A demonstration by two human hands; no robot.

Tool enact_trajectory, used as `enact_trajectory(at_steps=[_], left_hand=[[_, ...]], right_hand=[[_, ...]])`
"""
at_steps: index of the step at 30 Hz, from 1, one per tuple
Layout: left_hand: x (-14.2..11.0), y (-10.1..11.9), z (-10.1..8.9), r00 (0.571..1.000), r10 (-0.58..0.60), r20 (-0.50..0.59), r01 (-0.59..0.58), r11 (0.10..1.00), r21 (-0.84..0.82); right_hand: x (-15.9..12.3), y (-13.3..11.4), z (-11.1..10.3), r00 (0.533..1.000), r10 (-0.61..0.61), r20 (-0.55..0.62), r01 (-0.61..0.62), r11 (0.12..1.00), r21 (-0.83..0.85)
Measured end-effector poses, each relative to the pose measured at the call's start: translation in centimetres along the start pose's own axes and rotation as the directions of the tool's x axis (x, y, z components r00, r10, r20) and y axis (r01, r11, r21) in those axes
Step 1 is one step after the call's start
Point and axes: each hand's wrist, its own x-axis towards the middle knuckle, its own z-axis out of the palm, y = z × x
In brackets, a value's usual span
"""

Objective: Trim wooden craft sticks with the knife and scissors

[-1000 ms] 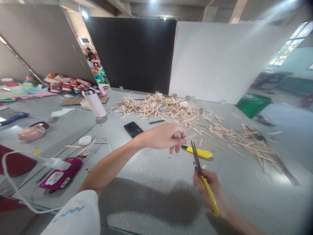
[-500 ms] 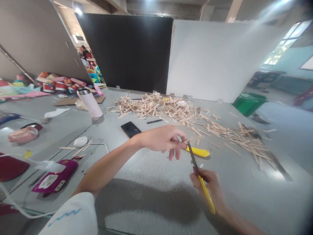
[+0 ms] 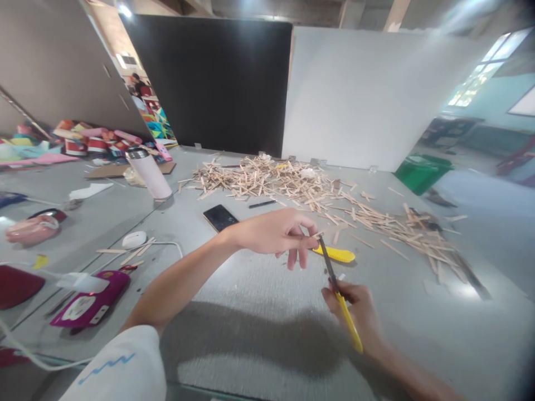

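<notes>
My left hand is raised over the middle of the grey table, thumb and forefinger pinched on a small wooden stick. Only the stick's short end shows past the fingertips. In my right hand are yellow-handled scissors, gripped by the handles. Their blades are together and their tips meet the stick's end beside my left fingertips. Just behind the blades, a yellow utility knife lies on the table, partly covered by my left hand.
A pile of wooden sticks spreads along the back and right. A phone, a black pen and a pink flask stand or lie left of centre. Farther left are a purple power strip and a white cable.
The scissors' blades have closed and moved left and up to the stick at my left fingertips. My left hand keeps its pinch. The whole view has shifted slightly.
</notes>
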Motion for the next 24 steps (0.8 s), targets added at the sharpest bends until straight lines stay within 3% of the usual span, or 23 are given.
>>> enact_trajectory(at_steps=[9,24], left_hand=[[0.1,-0.6,-0.2,0.998,0.05,-0.026,-0.05,0.999,0.008],[0.9,-1.5,-0.2,0.983,0.143,0.112,-0.101,0.942,-0.319]], right_hand=[[0.1,0.0,0.1,0.999,0.04,0.027,-0.04,0.999,0.006],[-0.3,0.1,0.1,0.997,0.025,0.07,-0.025,1.0,-0.001]])
